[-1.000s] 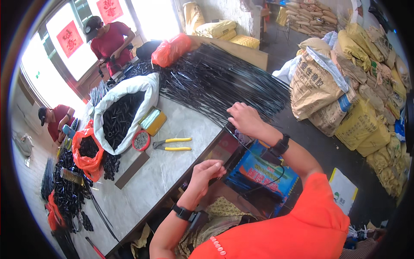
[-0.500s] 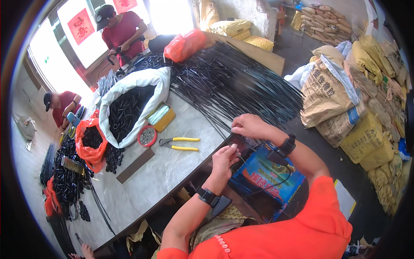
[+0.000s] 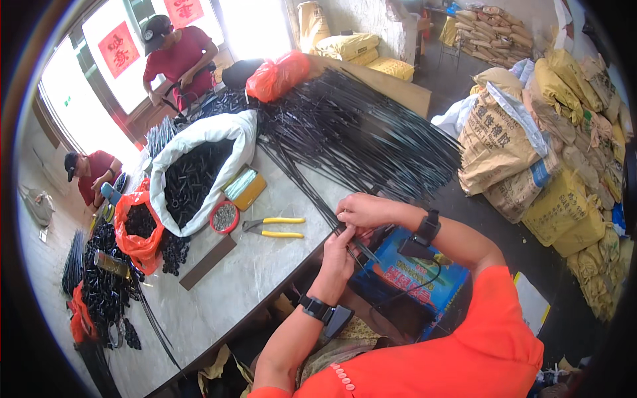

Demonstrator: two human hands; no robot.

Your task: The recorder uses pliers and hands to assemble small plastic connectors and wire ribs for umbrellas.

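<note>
My left hand and my right hand meet at the table's near edge, fingers closed and almost touching. A thin black rod shows below my left fingers, which pinch it. My right hand is curled, and what lies inside its fingers is hidden. Beneath both hands run several long black rods from the big heap of black rods. Left of my hands lie yellow-handled pliers. Beside them are a red round dish of small metal pieces and a yellow box.
A white sack of black tubes and an orange bag stand on the marbled table. A dark flat bar lies nearer. Below my hands is a blue printed bag. Stacked sacks fill the right. Two people work across the table.
Both hands have moved slightly left and drawn together over the rods. Earlier they were apart, with a thin rod between them. The person at the back has shifted their arms.
</note>
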